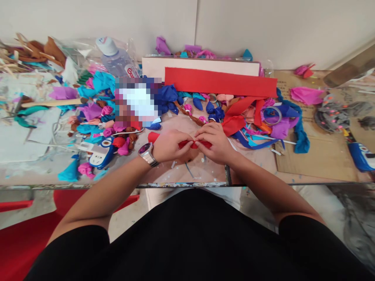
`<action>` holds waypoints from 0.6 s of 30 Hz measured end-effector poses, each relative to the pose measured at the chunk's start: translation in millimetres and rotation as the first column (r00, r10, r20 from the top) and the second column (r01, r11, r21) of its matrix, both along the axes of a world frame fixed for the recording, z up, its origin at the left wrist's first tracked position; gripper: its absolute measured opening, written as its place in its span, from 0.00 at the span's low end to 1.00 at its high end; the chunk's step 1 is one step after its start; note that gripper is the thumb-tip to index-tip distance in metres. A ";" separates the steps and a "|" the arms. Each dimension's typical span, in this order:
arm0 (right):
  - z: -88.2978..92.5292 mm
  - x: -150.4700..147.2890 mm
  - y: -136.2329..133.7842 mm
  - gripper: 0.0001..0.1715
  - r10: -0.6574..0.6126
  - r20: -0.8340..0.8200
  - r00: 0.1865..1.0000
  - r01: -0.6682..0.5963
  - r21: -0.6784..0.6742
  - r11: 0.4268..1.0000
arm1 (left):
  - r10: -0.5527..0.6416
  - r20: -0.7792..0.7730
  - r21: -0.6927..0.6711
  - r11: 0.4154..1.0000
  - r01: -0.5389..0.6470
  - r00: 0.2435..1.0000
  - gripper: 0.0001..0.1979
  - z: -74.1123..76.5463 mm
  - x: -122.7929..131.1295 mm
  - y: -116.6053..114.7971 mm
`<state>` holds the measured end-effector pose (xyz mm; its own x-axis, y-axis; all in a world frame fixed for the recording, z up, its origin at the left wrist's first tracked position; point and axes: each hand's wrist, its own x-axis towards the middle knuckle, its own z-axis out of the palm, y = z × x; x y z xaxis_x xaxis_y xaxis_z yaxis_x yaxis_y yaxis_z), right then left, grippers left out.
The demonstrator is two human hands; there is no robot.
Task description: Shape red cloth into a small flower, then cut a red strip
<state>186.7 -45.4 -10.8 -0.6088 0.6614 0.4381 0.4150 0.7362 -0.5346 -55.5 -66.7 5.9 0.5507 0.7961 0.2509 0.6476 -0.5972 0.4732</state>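
My left hand [170, 146] and my right hand [215, 143] meet at the table's near edge, both pinched on a small red strip of fabric [193, 144] stretched between them. A silver wristwatch [146, 153] sits on my left wrist. The strip's end pokes out red [152, 136] behind my left hand. Just beyond my right hand lie red fabric scraps [234, 123] and a long red fabric sheet [219, 81] laid against a white board [202, 64].
Piles of blue, pink, purple and teal fabric rosettes and scraps [99, 113] cover the table's left and middle. A water bottle [115, 58] lies at the back left. A tape roll [272, 115], cardboard [316, 156] and a red chair [26, 234] are nearby.
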 end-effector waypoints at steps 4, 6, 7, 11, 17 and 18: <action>-1.0 0.4 0.2 0.08 -0.003 -0.002 1.000 0.003 0.002 1.000 | 0.006 -0.012 -0.029 1.000 -0.006 1.000 0.15 0.9 0.7 -0.5; -1.1 0.3 0.3 0.08 0.000 -0.008 1.000 0.000 0.012 1.000 | 0.003 0.002 -0.070 0.998 -0.002 1.000 0.15 3.1 0.4 -0.1; -1.0 0.4 0.5 0.08 0.000 -0.011 1.000 0.000 0.016 1.000 | 0.001 0.007 -0.098 0.995 0.000 1.000 0.15 4.5 -0.1 0.3; -0.1 1.8 1.4 0.08 -0.016 0.004 1.000 0.016 0.006 1.000 | -0.032 0.014 -0.182 0.983 0.034 0.999 0.17 10.3 -2.4 2.4; 1.1 2.1 1.6 0.07 0.015 0.038 0.999 -0.015 0.016 1.000 | -0.095 -0.009 -0.188 0.978 0.092 0.995 0.16 10.1 0.1 0.5; 1.4 1.7 1.4 0.06 0.021 0.037 0.999 -0.022 0.021 1.000 | -0.090 -0.036 -0.180 0.980 0.082 0.995 0.16 9.5 1.1 -0.3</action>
